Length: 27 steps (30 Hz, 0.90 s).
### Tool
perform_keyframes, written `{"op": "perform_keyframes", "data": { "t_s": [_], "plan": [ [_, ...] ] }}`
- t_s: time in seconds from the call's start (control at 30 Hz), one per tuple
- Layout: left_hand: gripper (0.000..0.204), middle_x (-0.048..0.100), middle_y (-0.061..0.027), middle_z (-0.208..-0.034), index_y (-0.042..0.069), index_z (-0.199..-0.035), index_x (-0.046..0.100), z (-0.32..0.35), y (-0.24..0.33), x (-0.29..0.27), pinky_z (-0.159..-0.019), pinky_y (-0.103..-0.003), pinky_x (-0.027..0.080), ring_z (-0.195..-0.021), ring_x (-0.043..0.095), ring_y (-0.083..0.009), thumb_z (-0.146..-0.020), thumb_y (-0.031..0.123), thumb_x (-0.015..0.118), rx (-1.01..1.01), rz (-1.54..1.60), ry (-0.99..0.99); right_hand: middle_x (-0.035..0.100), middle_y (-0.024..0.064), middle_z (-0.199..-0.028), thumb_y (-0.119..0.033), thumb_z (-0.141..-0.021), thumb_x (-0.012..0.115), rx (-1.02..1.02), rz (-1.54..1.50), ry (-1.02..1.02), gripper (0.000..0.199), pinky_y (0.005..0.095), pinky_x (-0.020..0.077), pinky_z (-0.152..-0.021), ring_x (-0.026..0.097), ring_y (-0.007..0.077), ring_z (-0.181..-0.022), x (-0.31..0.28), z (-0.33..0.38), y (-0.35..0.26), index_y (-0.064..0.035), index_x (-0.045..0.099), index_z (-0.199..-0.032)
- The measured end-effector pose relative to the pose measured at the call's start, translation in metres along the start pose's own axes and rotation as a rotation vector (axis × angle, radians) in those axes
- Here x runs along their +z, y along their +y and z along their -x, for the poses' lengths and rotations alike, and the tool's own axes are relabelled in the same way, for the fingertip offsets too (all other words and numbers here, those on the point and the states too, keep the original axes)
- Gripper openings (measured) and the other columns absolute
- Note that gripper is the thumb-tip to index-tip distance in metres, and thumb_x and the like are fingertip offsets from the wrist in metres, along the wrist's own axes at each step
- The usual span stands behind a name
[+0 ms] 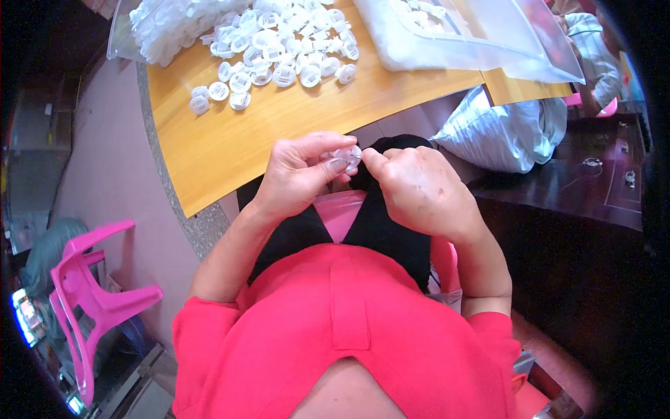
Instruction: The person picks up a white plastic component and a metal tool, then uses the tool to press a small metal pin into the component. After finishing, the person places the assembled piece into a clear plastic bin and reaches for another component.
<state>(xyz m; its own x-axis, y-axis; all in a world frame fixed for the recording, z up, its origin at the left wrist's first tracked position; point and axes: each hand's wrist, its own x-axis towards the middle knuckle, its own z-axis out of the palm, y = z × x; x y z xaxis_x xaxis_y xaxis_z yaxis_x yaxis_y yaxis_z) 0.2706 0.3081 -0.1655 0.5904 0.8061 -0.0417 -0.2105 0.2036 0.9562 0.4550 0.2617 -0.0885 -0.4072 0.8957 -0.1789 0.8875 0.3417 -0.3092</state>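
Just beyond the table's near edge, over my lap, my left hand (296, 171) pinches a small clear-white plastic piece (347, 156) between thumb and fingers. My right hand (424, 187) is closed, its fingers curled in. The tip of its thumb and forefinger meets the right side of that piece; whatever they grip is too small or hidden to tell. On the wooden table (230, 150) beyond, a loose heap of small round white plastic parts (269, 52) spreads out, several lying singly toward the near left.
A clear bin (125, 35) full of white parts stands at the far left of the table, another translucent bin (481, 52) at the far right. A pale sack (506, 133) sits beside a dark table (593, 167). A pink plastic stool (98, 300) lies at left. Another person (593, 56) is at far right.
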Motion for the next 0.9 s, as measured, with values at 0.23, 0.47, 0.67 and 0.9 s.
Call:
{"op": "perform_keyframes", "data": {
  "t_s": [0.23, 0.47, 0.67, 0.9],
  "plan": [
    [0.033, 0.066, -0.0135, -0.099, -0.003, -0.120, 0.056, -0.004, -0.001, -0.004, -0.070, -0.025, 0.055, -0.082, 0.064, -0.0153, -0.088, 0.004, 0.061, -0.060, 0.327, 0.001, 0.059, 0.0167, -0.071, 0.000, -0.076, 0.053, 0.075, -0.076, 0.191, 0.027, 0.0445, 0.0481, -0.056, 0.061, 0.0366, -0.066, -0.003, 0.008, -0.007, -0.0008, 0.054, -0.103],
    [0.035, 0.065, -0.0147, -0.101, -0.004, -0.120, 0.055, -0.004, -0.002, -0.004, -0.072, -0.027, 0.056, -0.085, 0.064, -0.0173, -0.087, 0.004, 0.062, -0.032, 0.366, 0.001, 0.058, 0.0161, -0.070, 0.000, -0.076, 0.054, 0.112, -0.022, 0.200, 0.028, 0.0439, 0.0480, -0.054, 0.060, 0.0361, -0.063, -0.003, 0.011, -0.014, -0.0002, 0.054, -0.104],
    [0.033, 0.065, -0.0147, -0.100, -0.004, -0.119, 0.056, -0.004, -0.002, -0.003, -0.073, -0.027, 0.056, -0.086, 0.064, -0.0167, -0.087, -0.001, 0.061, 0.020, 0.272, 0.001, 0.059, 0.0151, -0.071, -0.003, -0.077, 0.054, 0.129, 0.066, 0.181, 0.028, 0.0419, 0.0496, -0.054, 0.062, 0.0340, -0.062, 0.000, 0.007, -0.016, -0.0003, 0.054, -0.104],
    [0.032, 0.065, -0.0138, -0.100, -0.004, -0.118, 0.057, -0.002, -0.002, -0.001, -0.072, -0.027, 0.055, -0.085, 0.063, -0.0155, -0.087, -0.003, 0.059, -0.014, 0.240, 0.022, 0.060, 0.0131, -0.072, -0.006, -0.077, 0.055, 0.114, 0.173, 0.110, 0.024, 0.0381, 0.0506, -0.054, 0.063, 0.0290, -0.062, 0.000, 0.003, -0.021, 0.0006, 0.054, -0.100]
  ]
}}
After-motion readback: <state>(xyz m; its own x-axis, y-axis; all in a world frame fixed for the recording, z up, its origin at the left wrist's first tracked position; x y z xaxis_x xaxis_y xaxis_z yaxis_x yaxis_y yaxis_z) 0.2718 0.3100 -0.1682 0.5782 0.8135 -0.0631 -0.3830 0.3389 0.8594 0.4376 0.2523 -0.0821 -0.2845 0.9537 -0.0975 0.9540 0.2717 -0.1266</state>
